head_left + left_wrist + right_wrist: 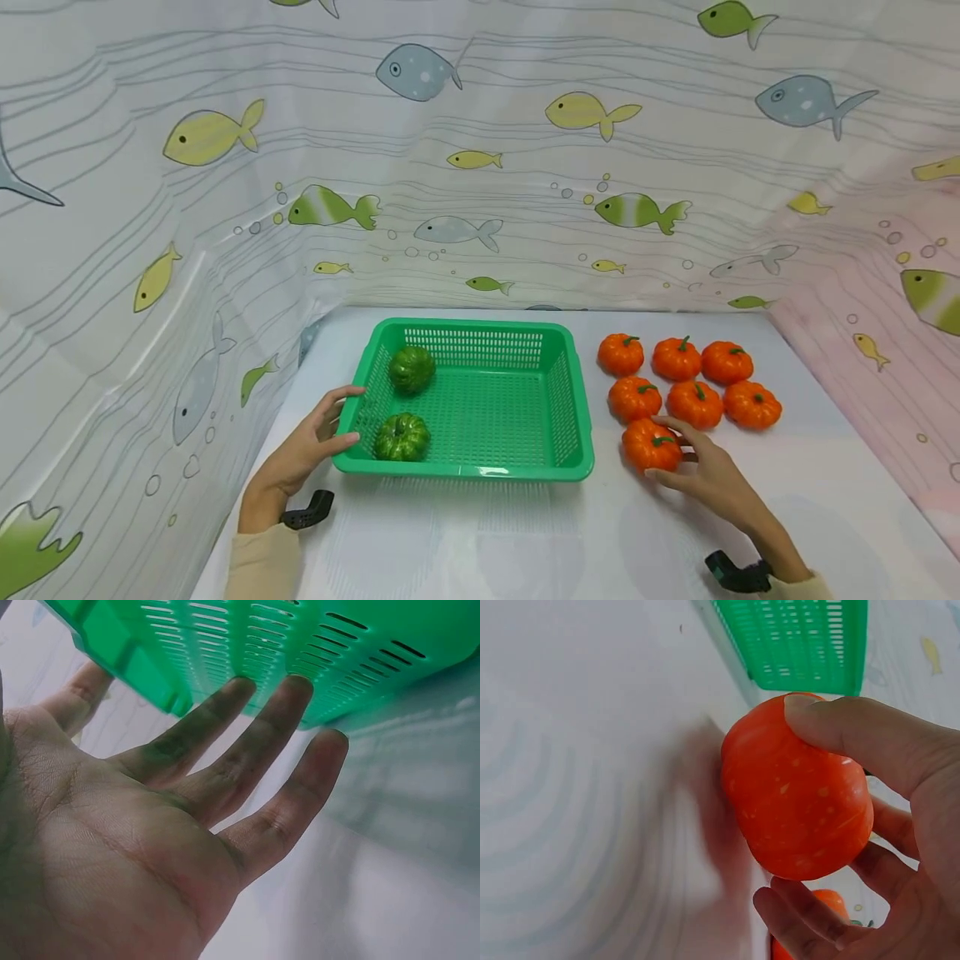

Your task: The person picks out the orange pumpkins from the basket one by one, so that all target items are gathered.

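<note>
A small orange pumpkin [651,447] with a green stem is in my right hand [708,479], to the right of the basket. In the right wrist view, the thumb presses the near side of this pumpkin [799,799] and fingers reach around behind it. My left hand [307,446] is at the left side of the green plastic basket [487,472], its fingers spread. From the left wrist, fingertips [292,690] appear against the slotted basket wall [225,637]. Inside the basket, along its left side, sit two green pumpkins, one behind [411,369] and one in front [402,437].
Several more orange pumpkins [696,405] stand in two rows on the white table [517,542], right of the basket and beyond the right hand. A fish-patterned sheet [480,192] rises behind the table and along both sides.
</note>
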Motion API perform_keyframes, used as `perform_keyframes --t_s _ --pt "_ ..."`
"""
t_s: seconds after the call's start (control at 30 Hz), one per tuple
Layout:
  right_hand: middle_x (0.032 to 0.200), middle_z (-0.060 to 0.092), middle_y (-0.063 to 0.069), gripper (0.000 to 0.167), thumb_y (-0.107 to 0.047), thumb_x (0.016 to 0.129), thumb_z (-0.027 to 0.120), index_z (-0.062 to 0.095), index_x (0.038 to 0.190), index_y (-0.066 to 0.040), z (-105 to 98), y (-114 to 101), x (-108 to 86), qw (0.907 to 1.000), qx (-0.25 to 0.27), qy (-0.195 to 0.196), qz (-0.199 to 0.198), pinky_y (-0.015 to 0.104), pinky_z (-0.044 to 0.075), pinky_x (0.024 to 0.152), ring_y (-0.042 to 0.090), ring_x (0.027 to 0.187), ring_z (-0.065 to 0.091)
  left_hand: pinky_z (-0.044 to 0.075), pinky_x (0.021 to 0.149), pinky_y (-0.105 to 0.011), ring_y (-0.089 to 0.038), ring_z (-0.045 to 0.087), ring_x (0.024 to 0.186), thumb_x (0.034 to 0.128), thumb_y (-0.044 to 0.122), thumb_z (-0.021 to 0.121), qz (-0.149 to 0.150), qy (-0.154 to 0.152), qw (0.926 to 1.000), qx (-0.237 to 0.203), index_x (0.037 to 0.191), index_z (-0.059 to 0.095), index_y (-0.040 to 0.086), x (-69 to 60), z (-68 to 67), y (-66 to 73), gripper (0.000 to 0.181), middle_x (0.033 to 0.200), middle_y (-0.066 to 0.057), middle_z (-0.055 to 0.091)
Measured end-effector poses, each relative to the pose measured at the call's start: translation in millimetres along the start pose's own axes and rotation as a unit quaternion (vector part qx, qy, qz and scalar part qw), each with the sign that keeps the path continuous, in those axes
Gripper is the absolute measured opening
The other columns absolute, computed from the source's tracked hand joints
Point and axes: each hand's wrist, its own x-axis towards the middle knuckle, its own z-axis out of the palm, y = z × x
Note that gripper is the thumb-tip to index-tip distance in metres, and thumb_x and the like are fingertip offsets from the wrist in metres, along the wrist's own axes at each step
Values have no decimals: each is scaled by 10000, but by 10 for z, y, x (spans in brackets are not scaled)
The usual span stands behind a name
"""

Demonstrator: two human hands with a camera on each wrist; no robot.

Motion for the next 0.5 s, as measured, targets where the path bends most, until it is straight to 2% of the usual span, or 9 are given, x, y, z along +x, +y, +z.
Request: perform_keyframes --t_s 0.17,0.23,0.33,0.4,0.47,0.5 --pt "1483 475 261 838 -449 839 856 455 1511 -149 41 11 30 10000 46 -53 14 561 552 943 425 1195 582 162 1059 -837 -584 -43 1499 1039 74 574 37 19 10000 21 1610 254 188 -51 -37 -4 664 1671 -278 -4" --pt "1502 460 253 850 -456 842 851 438 1522 -157 44 9 46 9999 118 -93 42 555 549 953 419 1207 578 208 1075 -802 -565 14 1507 1038 66 581 76 48 9999 141 1608 270 184 -63 -59 19 660 1677 -252 31" --pt "1512 444 246 877 -477 866 823 393 1548 -133 6 -14 73 9997 231 -95 -25 556 544 962 427 1218 573 392 1080 -618 -520 224 1476 1035 70 606 177 230 9981 548 1591 326 174 -85 -86 101 631 1663 -198 171" --pt "1516 446 226 852 -493 899 783 386 1552 -117 -56 -42 86 9996 289 1 -61 564 539 966 421 1224 570 492 1009 -449 -463 372 1411 1035 105 631 260 495 9939 948 1568 383 176 -98 -90 187 593 1622 -150 295" --pt "1501 466 226 790 -482 950 728 396 1543 -78 -148 -68 85 9993 224 229 -166 571 546 948 426 1220 574 526 945 -330 -420 475 1340 1034 153 651 365 851 9849 1465 1550 425 188 -107 -82 299 565 1564 -117 399" --pt "1486 482 231 741 -457 978 701 411 1531 -57 -202 -82 82 9988 191 377 -248 573 546 945 431 1215 575 525 936 -298 -394 511 1312 1029 173 665 458 1066 9777 1752 1540 446 192 -106 -76 361 557 1537 -100 438"
